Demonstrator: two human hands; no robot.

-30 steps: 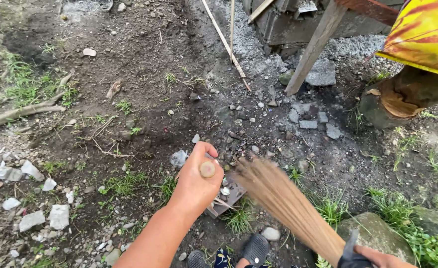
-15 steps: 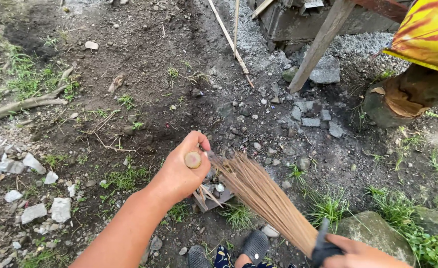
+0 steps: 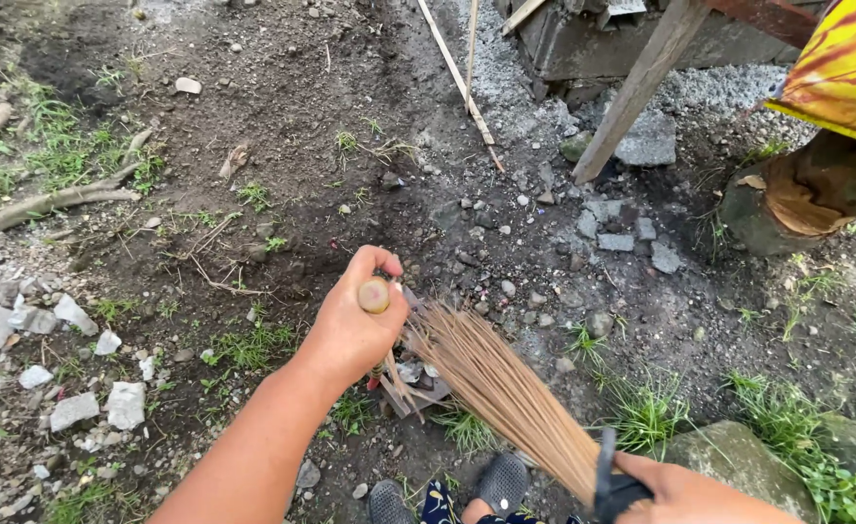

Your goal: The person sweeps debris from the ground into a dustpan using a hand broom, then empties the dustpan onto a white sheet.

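My left hand [image 3: 355, 325] is closed around the round wooden handle [image 3: 375, 296] of a dustpan, whose dark pan [image 3: 418, 388] rests on the dirt just below the hand. My right hand [image 3: 685, 490] grips a stick broom [image 3: 506, 388] at its black binding at the bottom right. The broom's tan bristles fan up and left, and their tips touch the pan beside my left hand. Small scraps and dry bits lie in the pan.
Bare dirt with pebbles and grass tufts surrounds the pan. Pale stones [image 3: 88, 403] lie at left, a large rock [image 3: 734, 456] at bottom right. A slanted wooden post [image 3: 637, 87], a tree stump [image 3: 797, 199] and a yellow cloth [image 3: 840, 63] stand at the upper right. My sandalled feet [image 3: 447, 500] show below.
The left hand and dustpan have shifted left and slightly up. The broom has swept left toward the pan, its bristle tips now at the pan's edge.
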